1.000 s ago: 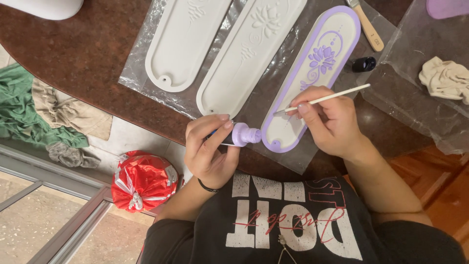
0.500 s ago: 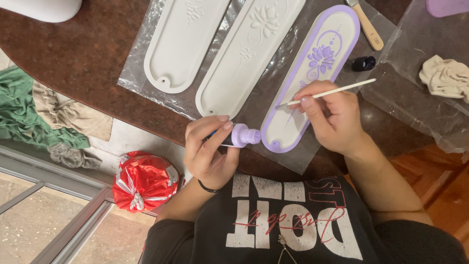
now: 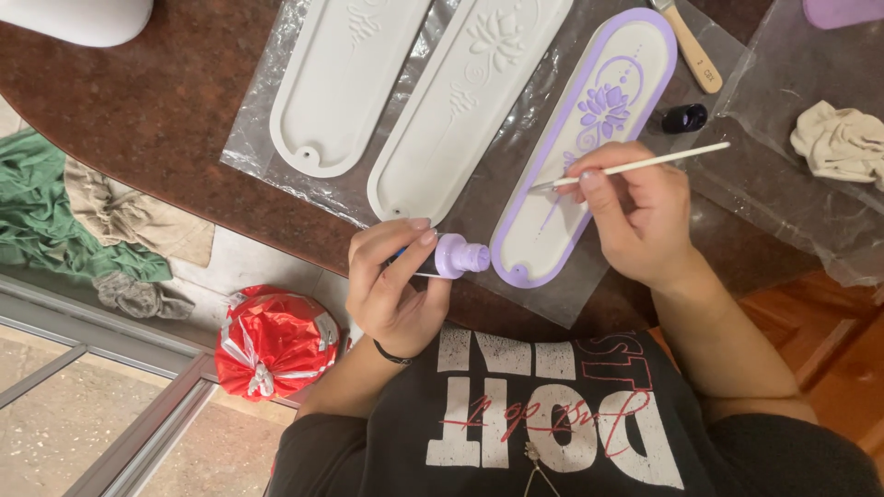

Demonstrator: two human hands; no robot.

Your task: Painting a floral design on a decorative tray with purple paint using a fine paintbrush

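We are lifting the thin paintbrush (image 3: 635, 166) higher over the purple-rimmed tray (image 3: 552, 235) — right hand (image 3: 640, 216) fingers pinching it, left hand (image 3: 396, 281) fingers still clamping the paint bottle (image 3: 451, 256).

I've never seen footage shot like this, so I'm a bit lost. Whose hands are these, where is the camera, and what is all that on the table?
The camera sits on the person's head and looks down, so both hands are their own. The right hand holds a thin paintbrush, its tip over a long oval tray with a purple rim and a purple flower. The left hand holds a small paint bottle with a purple neck beside that tray's near end. Two similar unpainted white trays lie next to it on clear plastic sheeting over a dark brown table. A small black cap, a wooden handle and a crumpled cloth lie further right.
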